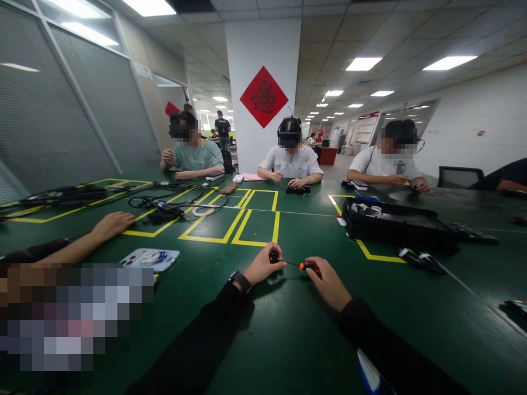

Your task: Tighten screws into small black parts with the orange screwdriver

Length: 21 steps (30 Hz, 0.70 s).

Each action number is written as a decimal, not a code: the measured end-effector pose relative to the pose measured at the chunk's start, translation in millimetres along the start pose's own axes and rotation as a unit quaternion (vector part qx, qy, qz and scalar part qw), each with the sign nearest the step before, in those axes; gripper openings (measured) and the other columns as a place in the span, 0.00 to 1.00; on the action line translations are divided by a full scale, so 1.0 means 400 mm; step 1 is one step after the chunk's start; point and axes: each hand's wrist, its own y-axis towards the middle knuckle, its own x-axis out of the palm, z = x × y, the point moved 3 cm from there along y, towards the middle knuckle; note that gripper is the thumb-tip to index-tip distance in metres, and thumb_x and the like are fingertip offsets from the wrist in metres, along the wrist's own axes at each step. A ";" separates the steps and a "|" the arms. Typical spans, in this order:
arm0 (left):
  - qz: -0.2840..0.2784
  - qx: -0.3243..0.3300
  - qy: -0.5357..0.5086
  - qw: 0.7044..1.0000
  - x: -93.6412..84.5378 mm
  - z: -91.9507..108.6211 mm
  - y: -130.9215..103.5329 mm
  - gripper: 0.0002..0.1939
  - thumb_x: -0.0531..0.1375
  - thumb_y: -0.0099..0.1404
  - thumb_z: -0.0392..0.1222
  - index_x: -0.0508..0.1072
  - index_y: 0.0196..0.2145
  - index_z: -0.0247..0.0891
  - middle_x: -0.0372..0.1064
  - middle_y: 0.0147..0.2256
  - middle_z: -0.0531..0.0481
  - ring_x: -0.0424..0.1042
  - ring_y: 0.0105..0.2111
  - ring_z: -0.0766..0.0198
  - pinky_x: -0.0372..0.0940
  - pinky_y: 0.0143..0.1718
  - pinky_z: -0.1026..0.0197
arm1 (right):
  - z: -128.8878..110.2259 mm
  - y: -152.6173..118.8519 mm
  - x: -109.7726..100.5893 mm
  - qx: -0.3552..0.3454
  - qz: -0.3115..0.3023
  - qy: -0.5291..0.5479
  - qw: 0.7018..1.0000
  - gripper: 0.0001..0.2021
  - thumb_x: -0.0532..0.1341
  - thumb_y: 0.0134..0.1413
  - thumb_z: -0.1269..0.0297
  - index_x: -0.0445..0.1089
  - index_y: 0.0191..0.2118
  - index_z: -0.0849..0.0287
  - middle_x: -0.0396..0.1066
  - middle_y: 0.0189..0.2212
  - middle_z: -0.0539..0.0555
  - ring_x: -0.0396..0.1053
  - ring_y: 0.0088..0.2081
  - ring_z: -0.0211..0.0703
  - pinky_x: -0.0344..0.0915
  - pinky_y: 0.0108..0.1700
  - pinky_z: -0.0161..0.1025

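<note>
My left hand [265, 264], with a dark watch at the wrist, pinches a small black round part [274, 255] above the green table [288, 334]. To its right, my right hand [329, 281] is closed around the orange and black handle of a screwdriver [305, 267]. The thin shaft points left and its tip reaches the black part or my left fingertips; the exact contact is too small to tell.
A black open case [395, 222] lies at the right, near black parts [422, 260]. Cables [164, 211] and a phone [150, 259] are at the left. Another person's arm [96, 233] rests at the left; three people sit across the table.
</note>
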 end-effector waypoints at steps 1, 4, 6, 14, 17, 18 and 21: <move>-0.001 -0.002 0.003 1.000 0.000 0.000 0.000 0.13 0.60 0.50 0.37 0.61 0.34 0.36 0.62 0.29 0.55 0.63 0.30 0.69 0.60 0.37 0.63 | -0.002 0.001 -0.001 -0.008 0.002 -0.004 1.000 0.11 0.51 0.53 0.66 0.65 0.41 0.59 0.65 0.39 0.55 0.62 0.42 0.42 0.58 0.46 0.42; -0.005 -0.005 0.007 1.000 0.000 -0.003 0.000 0.13 0.59 0.51 0.36 0.61 0.34 0.36 0.62 0.29 0.55 0.63 0.30 0.69 0.59 0.36 0.63 | -0.006 0.004 -0.003 -0.037 0.000 -0.015 0.999 0.10 0.50 0.53 0.68 0.67 0.36 0.59 0.66 0.37 0.55 0.62 0.42 0.42 0.57 0.47 0.42; -0.007 0.003 0.009 1.000 0.000 -0.005 0.002 0.12 0.59 0.51 0.35 0.61 0.34 0.36 0.62 0.29 0.54 0.63 0.30 0.69 0.59 0.36 0.64 | -0.007 0.003 -0.003 -0.036 0.001 -0.011 0.999 0.08 0.52 0.52 0.69 0.66 0.36 0.59 0.66 0.36 0.55 0.62 0.41 0.42 0.58 0.45 0.41; -0.006 0.016 0.014 1.000 -0.002 -0.010 0.004 0.10 0.58 0.51 0.35 0.62 0.33 0.36 0.62 0.30 0.54 0.63 0.31 0.69 0.58 0.37 0.63 | -0.021 -0.005 -0.006 -0.011 0.001 0.010 1.000 0.06 0.54 0.47 0.71 0.64 0.35 0.59 0.67 0.32 0.51 0.64 0.34 0.39 0.60 0.38 0.37; -0.014 0.008 0.004 1.000 0.000 -0.007 0.002 0.10 0.58 0.52 0.35 0.62 0.34 0.36 0.62 0.29 0.54 0.63 0.30 0.69 0.59 0.36 0.63 | -0.023 -0.004 -0.009 -0.009 0.010 0.016 1.000 0.06 0.54 0.46 0.71 0.64 0.34 0.59 0.67 0.31 0.51 0.65 0.34 0.39 0.60 0.38 0.37; -0.014 0.005 0.004 1.000 0.000 -0.006 0.001 0.10 0.57 0.52 0.35 0.62 0.34 0.36 0.62 0.29 0.54 0.63 0.30 0.69 0.59 0.36 0.64 | -0.023 -0.004 -0.009 -0.008 0.012 0.018 1.000 0.06 0.54 0.46 0.71 0.64 0.34 0.59 0.67 0.31 0.51 0.65 0.34 0.39 0.60 0.38 0.37; -0.006 0.002 0.014 1.000 -0.002 -0.006 0.002 0.09 0.57 0.52 0.34 0.62 0.33 0.36 0.62 0.29 0.54 0.63 0.30 0.69 0.59 0.36 0.64 | -0.022 -0.004 -0.008 -0.009 0.011 0.018 1.000 0.06 0.54 0.46 0.72 0.64 0.34 0.59 0.67 0.31 0.51 0.65 0.34 0.39 0.60 0.37 0.37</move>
